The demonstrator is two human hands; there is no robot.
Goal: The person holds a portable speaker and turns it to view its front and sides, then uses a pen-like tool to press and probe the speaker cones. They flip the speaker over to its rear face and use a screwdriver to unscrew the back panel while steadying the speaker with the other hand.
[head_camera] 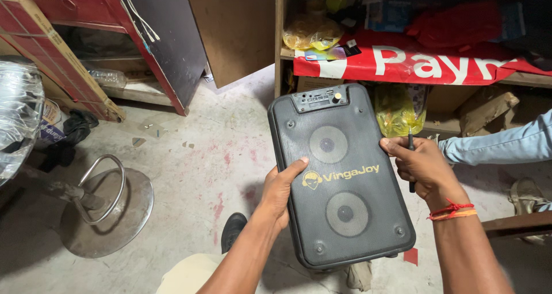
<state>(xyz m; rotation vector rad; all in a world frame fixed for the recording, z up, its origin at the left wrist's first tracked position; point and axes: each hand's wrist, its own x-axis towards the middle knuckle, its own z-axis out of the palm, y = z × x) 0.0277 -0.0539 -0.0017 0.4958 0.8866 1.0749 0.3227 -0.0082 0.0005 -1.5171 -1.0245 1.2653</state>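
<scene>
— Left side? 
— Left hand (280, 189) curled on the black speaker's (340, 173) edge, thumb across its front, above the floor (190, 156).
— Right side? 
— Right hand (422, 167) clasps the opposite edge, fingers closed around a dark pen-like tool (411, 156).

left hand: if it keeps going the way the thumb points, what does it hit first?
The left hand thumb points right across the black speaker front. It would likely meet the yellow logo print, between the two round grilles.

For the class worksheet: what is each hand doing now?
Left hand: grips the black plastic two-cone speaker.
Right hand: holds speaker and a thin dark tool.
</scene>
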